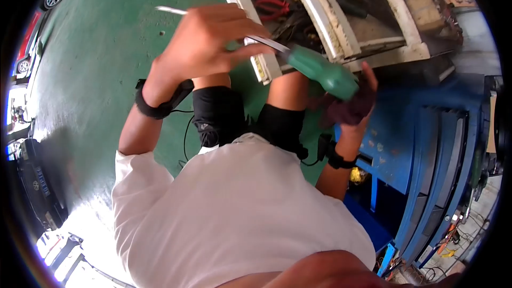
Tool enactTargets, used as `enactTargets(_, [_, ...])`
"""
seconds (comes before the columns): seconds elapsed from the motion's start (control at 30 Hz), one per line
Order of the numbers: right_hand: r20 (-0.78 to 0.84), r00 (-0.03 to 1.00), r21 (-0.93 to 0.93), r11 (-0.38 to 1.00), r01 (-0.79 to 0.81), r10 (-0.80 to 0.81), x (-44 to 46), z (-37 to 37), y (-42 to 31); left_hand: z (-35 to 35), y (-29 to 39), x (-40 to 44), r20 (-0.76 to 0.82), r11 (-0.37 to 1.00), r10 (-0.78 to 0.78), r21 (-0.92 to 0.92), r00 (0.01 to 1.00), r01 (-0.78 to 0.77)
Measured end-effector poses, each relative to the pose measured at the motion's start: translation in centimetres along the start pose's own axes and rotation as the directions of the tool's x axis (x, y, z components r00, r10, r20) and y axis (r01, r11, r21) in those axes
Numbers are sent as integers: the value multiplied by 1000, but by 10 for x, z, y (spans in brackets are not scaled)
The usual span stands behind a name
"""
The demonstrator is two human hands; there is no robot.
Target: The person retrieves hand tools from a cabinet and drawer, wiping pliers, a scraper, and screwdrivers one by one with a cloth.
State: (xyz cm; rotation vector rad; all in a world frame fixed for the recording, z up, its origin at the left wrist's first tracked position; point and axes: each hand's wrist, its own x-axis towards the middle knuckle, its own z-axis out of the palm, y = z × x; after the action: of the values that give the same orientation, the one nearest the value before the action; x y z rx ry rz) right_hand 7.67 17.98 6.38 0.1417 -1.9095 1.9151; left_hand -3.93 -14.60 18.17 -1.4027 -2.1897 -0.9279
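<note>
The left hand [205, 37] pinches the steel shaft of a long screwdriver with a translucent green plastic handle [322, 72]. This screwdriver slants in front of the knees, beside an open tool drawer with worn white edges [320, 16]. The right hand [365, 96], blurred, grips a bunched dark maroon cloth [344, 112] at the handle's butt end. Red-handled pliers [269, 6] lie inside the drawer.
</note>
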Motion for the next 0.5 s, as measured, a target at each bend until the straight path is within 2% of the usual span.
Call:
enactTargets(0.03, [6, 1000, -2, 1000, 17, -17, 0, 10, -9, 6, 1, 13, -10, 998, 54, -31, 998, -54])
enactTargets(0.1, [17, 999, 144, 988, -48, 46, -4, 28, -20, 21, 5, 40, -39, 978, 185, -92, 982, -188])
enactTargets(0.13, [23, 997, 192, 979, -71, 67, -5, 29, -23, 26, 6, 51, 0, 968, 238, -82, 971, -237])
enactTargets(0.17, [159, 987, 305, 951, -47, -2, -1, 15, -19, 33, 6, 60, 0, 960, 255, -116, 967, -253])
enactTargets(0.2, [49, 992, 345, 930, -127, 117, 2, 18, -32, 37, 4, 69, -2, 951, 277, -143, 961, -274])
enactTargets(0.27, [-173, 923, 473, 851, -229, 344, 9, 23, -58, 38, -1, 87, 37, 948, 296, -131, 955, -289])
enactTargets(0.3, [132, 955, 580, 761, -292, 266, 20, 25, -73, 40, -4, 95, 52, 934, 340, -137, 939, -331])
enactTargets(0.4, [381, 914, 743, 541, -394, 142, 43, 43, -124, 52, -5, 118, 89, 900, 400, -226, 912, -373])
enactTargets(0.43, [615, 763, 409, 747, -524, 199, 61, 17, -126, 56, -6, 126, 98, 882, 439, -240, 893, -406])
enactTargets(0.5, [548, 736, 33, 869, -493, 397, 53, 14, -115, 66, -10, 137, 114, 845, 501, -278, 858, -457])
